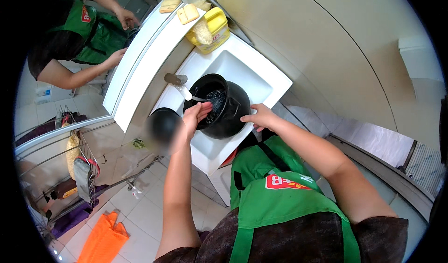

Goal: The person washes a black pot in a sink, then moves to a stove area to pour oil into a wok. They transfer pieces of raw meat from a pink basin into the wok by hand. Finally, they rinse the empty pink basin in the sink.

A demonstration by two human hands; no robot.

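A black bucket point(241, 102) lies tipped over the white washbasin point(283, 79), its mouth towards the faucet point(178, 84). A stream from the spout runs into it, and churning water point(216, 100) shows inside. My left hand point(196, 116) is at the near side of the mouth, fingers stretched out close together, palm towards the stream, gripping nothing. At the bucket's base, my right hand point(260, 117) has its thumb and fingers against the bottom edge, steadying it; some fingers are partly hidden.
Beside the basin's left end sits a round black container point(164, 121), partly blurred. A yellow tub point(213, 32) stands on the basin's far corner. Soap bars point(188, 13) rest on the white mirror shelf point(154, 63). A wire rack point(85, 158) and orange cloth point(105, 236) are at left.
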